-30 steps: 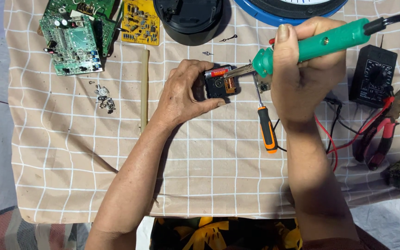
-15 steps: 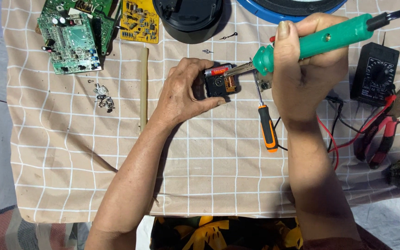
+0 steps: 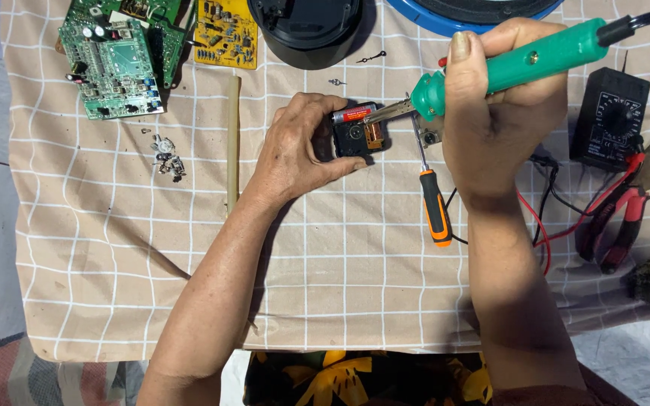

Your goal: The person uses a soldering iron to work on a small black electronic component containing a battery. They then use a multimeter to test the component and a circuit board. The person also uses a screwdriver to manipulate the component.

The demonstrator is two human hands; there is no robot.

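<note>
My left hand (image 3: 295, 154) grips a small black clock movement (image 3: 355, 139) with a red battery (image 3: 353, 113) along its top edge, pressing it onto the checked cloth (image 3: 189, 248). My right hand (image 3: 502, 113) holds a green-handled soldering iron (image 3: 520, 64). Its metal tip (image 3: 385, 113) rests at the upper right of the movement, close to a small brown part (image 3: 374, 134). A screwdriver with an orange and black handle (image 3: 434, 207) lies just below the iron, between my hands.
Green circuit boards (image 3: 114, 60) and a yellow one (image 3: 226, 31) lie at the top left. Also there are a black round casing (image 3: 306, 30), a blue rim (image 3: 445, 19), a thin stick (image 3: 232, 143), small metal bits (image 3: 165, 158), a black multimeter (image 3: 609, 120) with leads, and red pliers (image 3: 622, 214).
Hardly anything has moved. The soldering iron tip stays on the movement, and my left hand keeps the same hold.
</note>
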